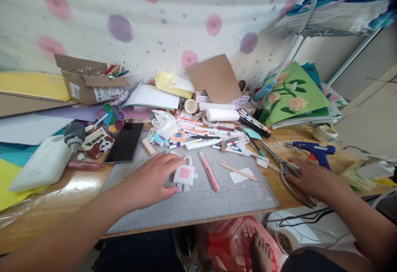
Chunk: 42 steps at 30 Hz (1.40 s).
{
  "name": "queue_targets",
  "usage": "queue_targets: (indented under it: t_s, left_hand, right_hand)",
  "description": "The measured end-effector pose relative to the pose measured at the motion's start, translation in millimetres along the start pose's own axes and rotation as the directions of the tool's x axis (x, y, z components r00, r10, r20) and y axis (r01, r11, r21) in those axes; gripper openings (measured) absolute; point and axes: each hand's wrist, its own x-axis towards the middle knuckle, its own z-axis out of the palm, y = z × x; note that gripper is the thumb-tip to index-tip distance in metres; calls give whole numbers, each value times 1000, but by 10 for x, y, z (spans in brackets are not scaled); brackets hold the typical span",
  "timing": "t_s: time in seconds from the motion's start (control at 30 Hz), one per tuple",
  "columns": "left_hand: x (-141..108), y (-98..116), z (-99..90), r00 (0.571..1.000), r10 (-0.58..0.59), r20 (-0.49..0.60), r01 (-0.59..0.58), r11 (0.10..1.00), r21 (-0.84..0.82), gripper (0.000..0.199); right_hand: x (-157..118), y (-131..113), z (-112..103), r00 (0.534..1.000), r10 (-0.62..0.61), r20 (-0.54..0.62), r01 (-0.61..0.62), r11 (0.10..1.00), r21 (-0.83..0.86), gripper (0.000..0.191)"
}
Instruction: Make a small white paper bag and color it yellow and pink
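Note:
On the grey cutting mat point(198, 203), my left hand point(156, 176) has its fingers and thumb closed around the left side of a small white craft piece point(185, 174). The piece carries a pink square on its front and a white loop on top. To its right lies a pink marker point(209, 172). A thin wooden stick point(237, 171) rests partly over a white paper scrap point(245, 175). At the mat's right edge, my right hand point(307, 177) grips the handles of metal scissors point(282, 168), whose blades point away to the left.
Behind the mat spreads a pile of markers point(204, 143). A black phone point(124, 143) and white glue bottle point(43, 162) lie left. A blue glue gun point(316, 148) is beyond my right hand. A cardboard box point(89, 83) stands at the back left.

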Motion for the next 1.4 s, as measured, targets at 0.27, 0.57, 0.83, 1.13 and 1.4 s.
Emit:
queue_targets:
  t_s: [0.27, 0.57, 0.83, 1.13, 1.4]
  left_hand:
    - [206, 11, 40, 997, 6, 79, -16, 992, 122, 43]
    - [295, 208, 179, 996, -63, 61, 51, 983, 174, 45]
    - [474, 165, 19, 978, 196, -72, -180, 966, 187, 49]
    - [335, 288, 225, 813, 486, -320, -484, 870, 89, 38]
    - [80, 372, 331, 828, 470, -306, -468, 880, 83, 54]
  right_hand:
    - [155, -1139, -250, 912, -402, 84, 367, 889, 273, 27]
    - [350, -1980, -192, 850, -478, 224, 382, 850, 364, 49]
    - [354, -1738, -497, 892, -407, 198, 124, 640, 758, 35]
    - [272, -1641, -409, 944, -324, 64, -66, 3, 998, 34]
    - [97, -1838, -418, 935, -295, 197, -140, 203, 969, 26]
